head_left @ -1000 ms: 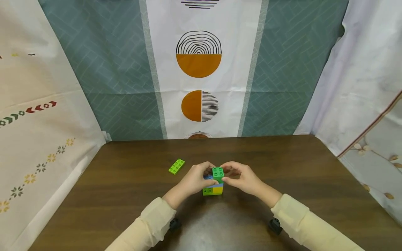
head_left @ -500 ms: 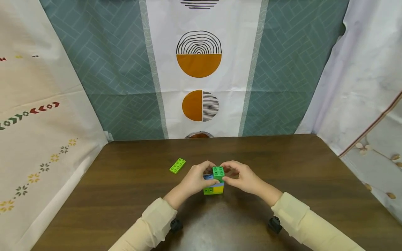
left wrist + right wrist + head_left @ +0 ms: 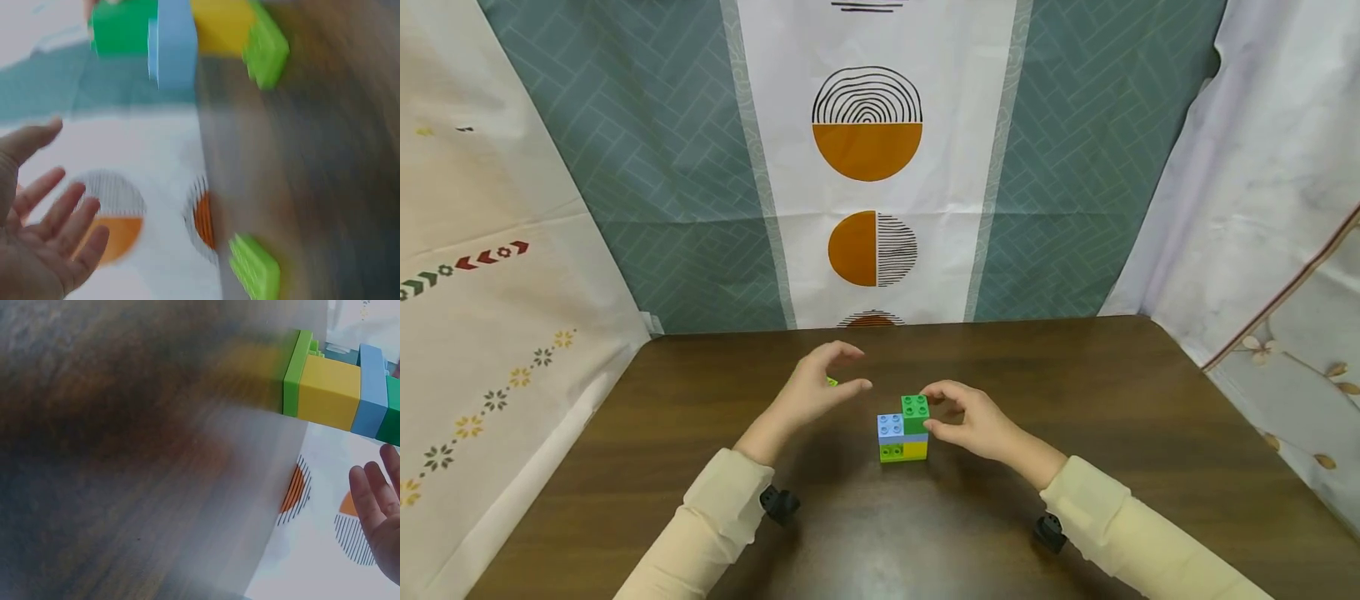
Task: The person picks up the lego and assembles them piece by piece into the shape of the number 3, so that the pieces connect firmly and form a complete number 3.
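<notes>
R hand on grn block

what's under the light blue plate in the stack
A yellow brick under its right half, then a lime green plate, visible at left. The plate's surface beneath the yellow brick is covered.

Head view looks forward and down; nearer, sideways wrist views share the stack.

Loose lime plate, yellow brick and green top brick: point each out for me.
Loose lime plate (image 3: 252, 266): left wrist view, on its studded face.
Yellow brick (image 3: 329, 393): right wrist view, middle of its side.
Green top brick (image 3: 915, 413): head view, studded top, near the front edge.
</notes>
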Demonstrator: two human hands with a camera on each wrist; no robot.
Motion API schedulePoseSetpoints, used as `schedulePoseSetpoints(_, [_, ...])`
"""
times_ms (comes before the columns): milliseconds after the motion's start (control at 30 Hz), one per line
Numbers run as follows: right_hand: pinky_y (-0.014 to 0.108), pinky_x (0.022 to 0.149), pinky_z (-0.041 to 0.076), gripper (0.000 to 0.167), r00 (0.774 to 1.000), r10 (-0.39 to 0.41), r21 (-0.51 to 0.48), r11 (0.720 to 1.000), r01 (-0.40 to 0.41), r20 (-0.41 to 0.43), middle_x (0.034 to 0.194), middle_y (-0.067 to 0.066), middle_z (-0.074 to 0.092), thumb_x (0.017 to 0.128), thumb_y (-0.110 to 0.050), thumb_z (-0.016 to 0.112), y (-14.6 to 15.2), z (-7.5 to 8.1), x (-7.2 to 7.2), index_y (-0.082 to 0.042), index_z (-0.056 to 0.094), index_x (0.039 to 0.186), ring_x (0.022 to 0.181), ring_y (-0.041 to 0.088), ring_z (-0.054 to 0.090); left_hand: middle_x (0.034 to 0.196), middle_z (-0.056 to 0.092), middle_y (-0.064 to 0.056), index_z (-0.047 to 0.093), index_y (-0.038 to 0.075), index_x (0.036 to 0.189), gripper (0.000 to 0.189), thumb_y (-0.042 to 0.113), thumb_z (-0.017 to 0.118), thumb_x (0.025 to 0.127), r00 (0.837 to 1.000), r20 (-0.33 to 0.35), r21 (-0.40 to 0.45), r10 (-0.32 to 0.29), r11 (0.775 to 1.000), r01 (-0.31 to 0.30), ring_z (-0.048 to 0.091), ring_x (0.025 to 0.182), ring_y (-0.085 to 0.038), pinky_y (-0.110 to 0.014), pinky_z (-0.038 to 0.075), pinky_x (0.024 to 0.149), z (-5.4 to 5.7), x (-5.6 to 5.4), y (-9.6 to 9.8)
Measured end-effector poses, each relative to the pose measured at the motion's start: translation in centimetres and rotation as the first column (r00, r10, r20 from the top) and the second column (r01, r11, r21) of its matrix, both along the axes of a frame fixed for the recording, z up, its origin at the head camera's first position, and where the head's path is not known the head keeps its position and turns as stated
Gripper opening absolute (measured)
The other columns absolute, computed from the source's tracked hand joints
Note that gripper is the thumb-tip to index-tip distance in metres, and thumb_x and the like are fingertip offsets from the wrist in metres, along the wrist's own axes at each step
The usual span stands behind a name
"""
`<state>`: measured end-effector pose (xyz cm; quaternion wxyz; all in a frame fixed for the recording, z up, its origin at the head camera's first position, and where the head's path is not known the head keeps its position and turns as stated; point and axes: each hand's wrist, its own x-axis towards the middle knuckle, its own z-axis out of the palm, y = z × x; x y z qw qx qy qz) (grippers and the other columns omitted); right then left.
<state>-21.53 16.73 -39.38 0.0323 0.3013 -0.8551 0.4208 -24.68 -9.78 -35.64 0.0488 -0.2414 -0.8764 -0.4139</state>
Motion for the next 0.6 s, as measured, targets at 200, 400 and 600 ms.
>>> schedulePoseSetpoints(200, [0.039,0.079,0.052,0.032,0.999,-0.008,-0.008,1.0,0.008,0.043,0.106,0.008,0.064,0.085,-0.01,0.07,-0.1,0.1,0.1,-0.007,0.059,0.115,0.097,0.029,0.061,0.118,0.059,-0.02,0.059,-0.002,0.117,0.034,0.016,0.067,0.088,0.967,0.067,0.016,0.246,0.969,-0.248,0.057,0.108,-0.036,-0.049,0.048,0.091,-1.9,-2.2,-3.9])
schedulePoseSetpoints(400, [0.045,0.079,0.053,0.031,0.998,-0.002,-0.029,1.0,0.004,0.07,0.105,0.009,0.063,0.085,-0.008,0.069,-0.2,0.0,-0.1,-0.006,0.059,0.114,0.098,0.032,0.06,0.119,0.06,-0.023,0.058,-0.005,0.119,0.039,0.017,0.067,0.087,0.934,0.152,-0.085,0.323,0.946,-0.314,0.056,0.107,-0.037,-0.048,0.048,0.088,-4.7,-3.3,-6.0])
schedulePoseSetpoints(600, [0.037,0.077,0.054,0.03,0.997,-0.009,-0.038,0.999,0.012,0.083,0.104,0.009,0.063,0.084,-0.007,0.07,-0.2,0.0,0.0,-0.007,0.059,0.113,0.097,0.033,0.06,0.114,0.059,-0.025,0.057,-0.007,0.117,0.044,0.017,0.072,0.083,0.925,0.166,-0.153,0.341,0.936,-0.317,0.054,0.101,-0.036,-0.049,0.046,0.087,-5.9,-3.9,-6.0])
